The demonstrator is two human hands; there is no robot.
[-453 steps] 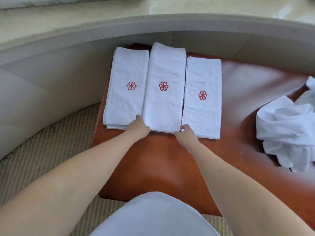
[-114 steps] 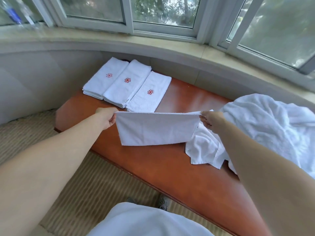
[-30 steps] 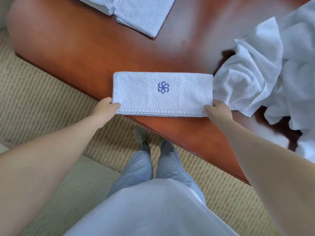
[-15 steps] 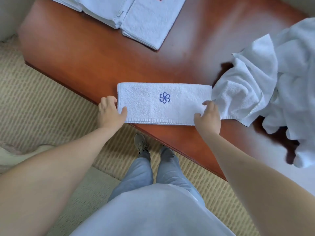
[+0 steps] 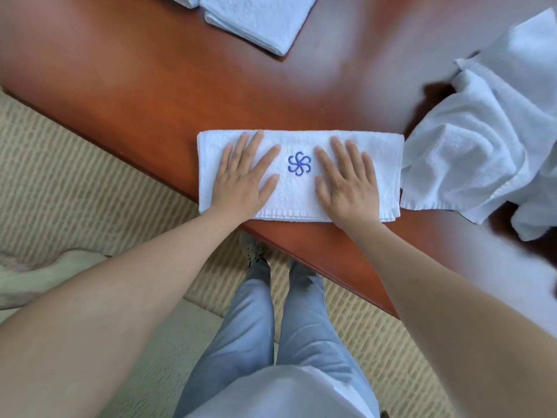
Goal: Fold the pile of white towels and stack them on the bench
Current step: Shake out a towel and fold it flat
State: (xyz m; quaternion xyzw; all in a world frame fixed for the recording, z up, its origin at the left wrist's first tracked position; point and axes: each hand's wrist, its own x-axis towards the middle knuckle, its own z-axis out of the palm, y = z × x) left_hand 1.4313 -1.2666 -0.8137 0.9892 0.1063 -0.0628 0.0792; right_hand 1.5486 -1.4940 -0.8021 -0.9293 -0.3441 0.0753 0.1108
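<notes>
Woven beige floor covering [image 5: 75, 182] on the left, beside the red-brown wooden counter [image 5: 144, 95]. Folded white towel [image 5: 298, 200] lying flat along the counter's near edge, blue pinwheel emblem [image 5: 299, 163] facing up at its middle; left hand [image 5: 245, 179] pressed flat on it with fingers straight and spread, just left of the emblem, right hand [image 5: 349, 182] pressed flat the same way just right of it. Stacked folded towels [image 5: 259, 19] on the counter's far side at the top edge, well apart; crumpled pile of unfolded white towels [image 5: 482, 146] on the right, touching the folded towel's right end.
</notes>
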